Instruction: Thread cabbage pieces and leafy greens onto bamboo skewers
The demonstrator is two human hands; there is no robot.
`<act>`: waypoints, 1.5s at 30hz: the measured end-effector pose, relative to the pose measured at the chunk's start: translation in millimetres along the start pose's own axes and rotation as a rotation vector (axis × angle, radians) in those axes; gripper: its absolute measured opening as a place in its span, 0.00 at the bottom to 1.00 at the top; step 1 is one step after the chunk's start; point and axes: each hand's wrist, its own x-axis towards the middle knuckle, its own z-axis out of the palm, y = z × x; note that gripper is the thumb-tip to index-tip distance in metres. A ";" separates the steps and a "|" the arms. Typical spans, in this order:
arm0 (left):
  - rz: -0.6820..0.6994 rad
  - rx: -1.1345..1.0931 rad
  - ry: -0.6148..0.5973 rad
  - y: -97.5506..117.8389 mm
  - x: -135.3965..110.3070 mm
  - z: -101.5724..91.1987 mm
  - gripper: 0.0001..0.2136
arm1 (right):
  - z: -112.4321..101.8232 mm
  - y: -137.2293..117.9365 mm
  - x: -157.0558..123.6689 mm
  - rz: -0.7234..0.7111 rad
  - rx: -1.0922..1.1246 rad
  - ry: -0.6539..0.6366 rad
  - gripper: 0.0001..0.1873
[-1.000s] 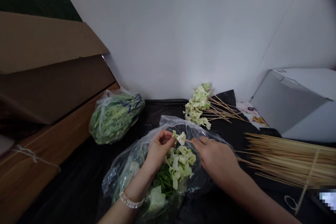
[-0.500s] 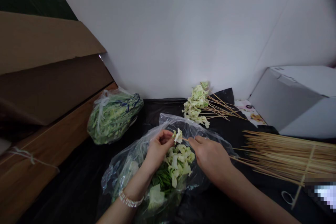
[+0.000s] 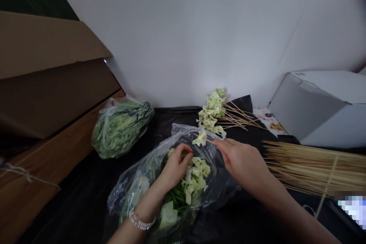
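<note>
right hand is closed in a pinch on a thin bamboo skewer, thumb and fingertips at the near end. the stick points left and a bit away from the person. one pale cabbage piece sits threaded near its far tip, hanging just above the mouth of the clear bag.

left hand is down inside that bag, fingers bunched with the tips in the loose cabbage. can't tell whether it actually has a bit pinched or is only touching the heap. there's a beaded bracelet on that wrist.

the bag lies on a black sheet. behind it, near the wall, is a pile of loaded skewers, leafy ends to the left, sticks fanning right. off to the right is a tied bundle of bare skewers, just beside the right forearm. a white box sits behind that bundle. on the left, a second bag of greens leans by a wooden ledge, with a cardboard box above it.
</note>
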 end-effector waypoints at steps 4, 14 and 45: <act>0.103 0.358 -0.229 -1.1 -5.3 4.5 0.10 | 0.6 1.7 -0.8 -0.021 0.028 0.038 0.18; -0.020 0.208 -0.080 -0.7 -2.0 2.5 0.05 | 1.0 1.1 -1.8 -0.062 0.096 0.085 0.19; -0.244 -0.469 0.131 8.6 4.7 -5.7 0.18 | -8.9 21.3 -3.7 -0.187 0.337 0.064 0.17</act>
